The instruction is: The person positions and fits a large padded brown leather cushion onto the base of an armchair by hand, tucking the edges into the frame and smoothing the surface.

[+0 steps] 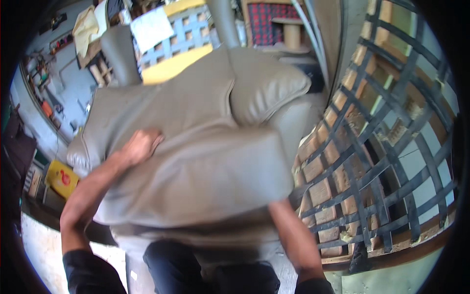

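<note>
A taupe leather seat cushion (210, 176) lies tilted on a sofa of the same leather in front of my knees, its front edge raised off the base (196, 234). My left hand (143, 146) rests on top near its back edge, fingers curled in and closed against the leather; whether they pinch it I cannot make out. My right forearm (293, 235) reaches up to the cushion's right front corner, where the cushion hides my right hand. Behind stands the leather backrest (171, 100), with a puffy back cushion (267, 85) at its right.
At the right leans a wooden frame laced with black webbing (362, 171). A yellow container (61, 180) stands at the left. Farther back are a frame with grey webbing (188, 32), a white sheet (152, 29) and red plaid cloth (264, 24). Tools line the left wall.
</note>
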Demonstrator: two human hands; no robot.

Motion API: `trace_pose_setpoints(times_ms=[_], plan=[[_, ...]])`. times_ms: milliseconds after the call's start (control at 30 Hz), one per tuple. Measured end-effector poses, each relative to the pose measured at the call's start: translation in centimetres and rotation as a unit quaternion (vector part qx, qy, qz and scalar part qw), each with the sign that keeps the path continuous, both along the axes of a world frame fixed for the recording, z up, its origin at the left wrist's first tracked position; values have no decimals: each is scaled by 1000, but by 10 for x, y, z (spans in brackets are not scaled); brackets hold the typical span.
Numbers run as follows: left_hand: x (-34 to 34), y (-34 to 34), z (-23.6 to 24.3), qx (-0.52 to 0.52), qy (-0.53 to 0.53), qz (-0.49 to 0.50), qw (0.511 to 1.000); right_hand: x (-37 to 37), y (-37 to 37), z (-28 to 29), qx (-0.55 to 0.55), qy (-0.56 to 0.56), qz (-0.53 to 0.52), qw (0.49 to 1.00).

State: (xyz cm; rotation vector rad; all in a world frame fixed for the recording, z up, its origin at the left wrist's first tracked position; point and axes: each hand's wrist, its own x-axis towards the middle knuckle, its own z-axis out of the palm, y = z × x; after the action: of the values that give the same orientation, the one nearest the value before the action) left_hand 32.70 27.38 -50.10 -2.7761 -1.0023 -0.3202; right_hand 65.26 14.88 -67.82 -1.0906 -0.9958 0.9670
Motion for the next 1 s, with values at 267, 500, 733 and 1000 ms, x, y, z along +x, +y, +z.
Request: trace_pose_setpoints(times_ms=[267,500,733,1000], plan=[[151,-157,38,55,-155,-257,952,9,-14,6,14,24,-15,1000],[108,-102,-33,58,-141,-209,966,2,-16,6,-48,-74,-15,996],[101,-104,-25,4,-171,-171,970,11,-22,35,-4,-202,-98,974],[90,-112,-18,8,-88,-139,986,-7,-110,113,161,-3,-224,961]])
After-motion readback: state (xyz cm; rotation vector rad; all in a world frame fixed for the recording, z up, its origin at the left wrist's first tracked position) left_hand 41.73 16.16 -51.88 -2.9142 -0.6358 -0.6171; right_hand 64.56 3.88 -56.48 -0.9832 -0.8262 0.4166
